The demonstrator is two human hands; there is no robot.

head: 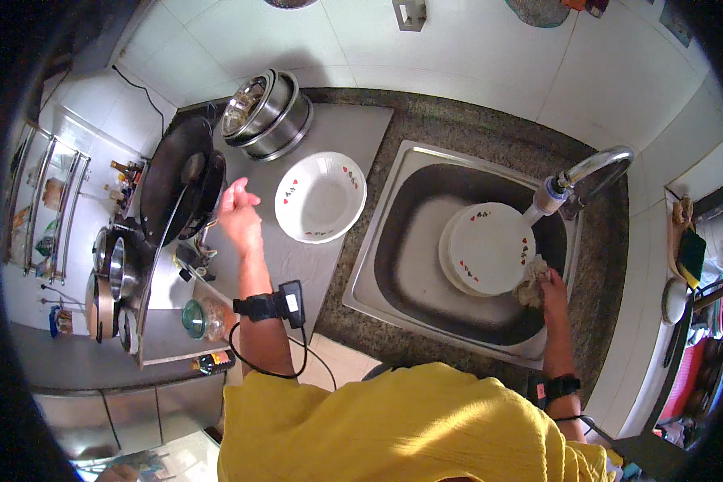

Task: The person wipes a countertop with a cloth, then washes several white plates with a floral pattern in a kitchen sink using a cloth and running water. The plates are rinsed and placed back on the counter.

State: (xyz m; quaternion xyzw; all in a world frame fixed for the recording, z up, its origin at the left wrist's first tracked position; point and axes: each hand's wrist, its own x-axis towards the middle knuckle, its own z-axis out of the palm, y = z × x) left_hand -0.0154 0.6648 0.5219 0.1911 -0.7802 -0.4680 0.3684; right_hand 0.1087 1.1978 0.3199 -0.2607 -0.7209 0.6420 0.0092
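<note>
White plates with red and black decorations [488, 250] lie stacked in the stainless steel sink [422, 283]. At their right rim, my right hand [553, 295] grips a crumpled pale cloth [529, 288]. Water runs from the curved faucet [596, 162] near the stack's upper right edge. My left hand [240, 214] is raised over the counter with nothing in it, fingers apart, between the dark wok and a white bowl [320, 197]. This bowl, decorated like the plates, rests on the grey counter with another rim showing beneath it.
Nested steel pots [268, 114] stand behind the bowl. A dark wok [175, 175] with a ladle is at the left, near several pans and a glass jar with a green lid [196, 318]. A green and yellow sponge [691, 256] lies on the right ledge.
</note>
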